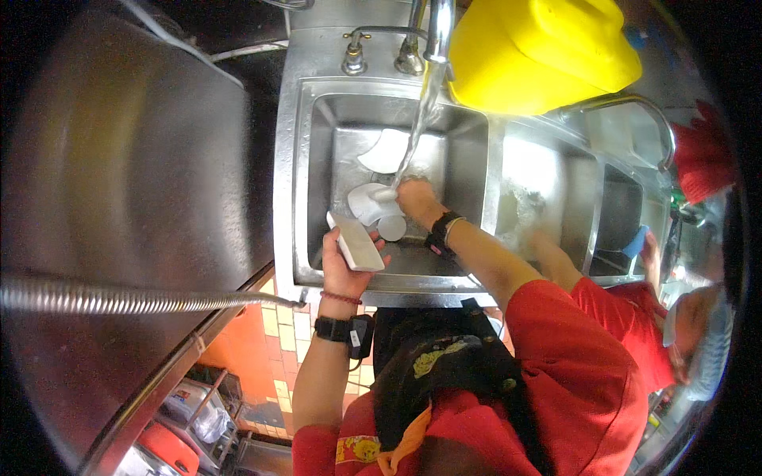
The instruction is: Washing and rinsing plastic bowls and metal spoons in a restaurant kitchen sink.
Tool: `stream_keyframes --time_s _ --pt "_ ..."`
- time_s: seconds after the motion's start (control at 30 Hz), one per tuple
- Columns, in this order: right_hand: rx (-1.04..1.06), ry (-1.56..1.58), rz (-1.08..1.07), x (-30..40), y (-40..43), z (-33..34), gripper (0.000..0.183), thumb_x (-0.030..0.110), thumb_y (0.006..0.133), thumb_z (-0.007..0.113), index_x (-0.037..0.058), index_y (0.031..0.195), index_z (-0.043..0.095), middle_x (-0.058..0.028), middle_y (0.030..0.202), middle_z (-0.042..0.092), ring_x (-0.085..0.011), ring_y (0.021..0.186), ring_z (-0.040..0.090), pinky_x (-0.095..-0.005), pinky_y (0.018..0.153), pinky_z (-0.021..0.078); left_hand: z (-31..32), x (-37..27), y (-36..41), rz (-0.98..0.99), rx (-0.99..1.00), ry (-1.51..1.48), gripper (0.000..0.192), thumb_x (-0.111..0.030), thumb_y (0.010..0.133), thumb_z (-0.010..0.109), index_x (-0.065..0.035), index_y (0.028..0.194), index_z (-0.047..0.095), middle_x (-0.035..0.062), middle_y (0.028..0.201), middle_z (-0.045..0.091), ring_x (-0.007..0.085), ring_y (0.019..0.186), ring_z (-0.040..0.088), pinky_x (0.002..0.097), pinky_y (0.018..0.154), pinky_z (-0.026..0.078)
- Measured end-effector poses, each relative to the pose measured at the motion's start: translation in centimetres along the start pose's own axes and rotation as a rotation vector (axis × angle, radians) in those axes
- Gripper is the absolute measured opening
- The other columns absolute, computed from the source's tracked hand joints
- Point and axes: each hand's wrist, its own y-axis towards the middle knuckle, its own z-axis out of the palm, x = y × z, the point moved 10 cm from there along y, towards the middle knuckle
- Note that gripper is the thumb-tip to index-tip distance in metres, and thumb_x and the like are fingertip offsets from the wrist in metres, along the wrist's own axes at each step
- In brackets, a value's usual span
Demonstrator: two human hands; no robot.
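Note:
My left hand point(344, 256) holds a small white rectangular dish point(357, 243) tilted over the near left part of a stainless steel sink basin point(467, 178). Water from the faucet point(439, 35) streams down beside my right hand point(418, 199), whose fingers are bent next to the stream; whether they grip anything cannot be told. Below the stream lies a white curved dish point(364, 201), with a small round white dish point(392, 228) near it. Another white dish point(387, 150) with curved edges rests towards the back of the basin.
A big yellow plastic container point(536, 59) stands at the back right, beside the faucet. A co-worker in red works at the neighbouring basin point(550, 178); further right a hand holds a blue item point(637, 241). A coiled metal hose point(149, 297) crosses the left side.

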Motion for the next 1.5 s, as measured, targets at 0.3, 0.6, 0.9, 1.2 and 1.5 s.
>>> stream_keyframes --time_s 0.3,0.6,0.9,1.2,1.5 --pt "0.457 1.031 0.588 1.5 -5.9 2.6 0.042 0.029 0.079 0.069 -0.0018 0.106 0.061 -0.0153 0.081 0.068 -0.0247 0.073 0.066 -0.0397 0.068 0.0528 -2.4 -0.8 1.5 0.103 -0.173 0.338 0.052 -0.051 0.083 0.047 -0.0089 0.114 0.051 0.0113 0.091 0.06 0.0235 0.078 0.061 0.0423 0.061 0.049" --pt "0.669 1.256 0.205 11.6 -5.9 -7.2 0.039 0.037 0.093 0.047 0.0055 0.11 0.062 -0.0083 0.083 0.066 -0.0176 0.066 0.061 -0.0296 0.056 0.0502 -1.2 -3.4 1.7 0.361 0.036 0.337 0.046 -0.025 0.085 0.064 -0.0057 0.122 0.046 0.006 0.098 0.059 0.0162 0.088 0.058 0.0309 0.063 0.05" --pt "0.482 0.195 -0.179 -1.0 -3.8 14.8 0.028 0.021 0.083 0.06 0.008 0.108 0.061 -0.0135 0.086 0.064 -0.0296 0.069 0.063 -0.0423 0.063 0.0518 1.6 -3.5 -4.5 0.221 0.263 0.173 0.064 -0.045 0.089 0.05 -0.0036 0.136 0.037 0.0205 0.12 0.055 0.0338 0.104 0.059 0.0476 0.082 0.052" --pt "0.471 -0.095 -0.202 2.6 -2.4 17.6 0.032 0.017 0.081 0.06 0.0023 0.109 0.056 -0.0161 0.118 0.052 -0.0294 0.111 0.052 -0.0432 0.084 0.0465 -2.3 -2.4 -7.6 0.27 0.223 0.191 0.077 -0.054 0.083 0.051 -0.0051 0.14 0.032 0.0233 0.127 0.049 0.0372 0.107 0.057 0.0501 0.084 0.052" --pt "0.577 -0.528 -0.824 6.6 -5.0 16.7 0.023 0.017 0.085 0.052 0.0129 0.107 0.06 -0.0072 0.103 0.058 -0.0262 0.11 0.053 -0.0429 0.083 0.046 0.1 -2.3 -7.3 0.196 0.389 -0.132 0.081 -0.061 0.085 0.048 -0.0066 0.142 0.03 0.0233 0.128 0.049 0.0363 0.109 0.056 0.0501 0.086 0.051"
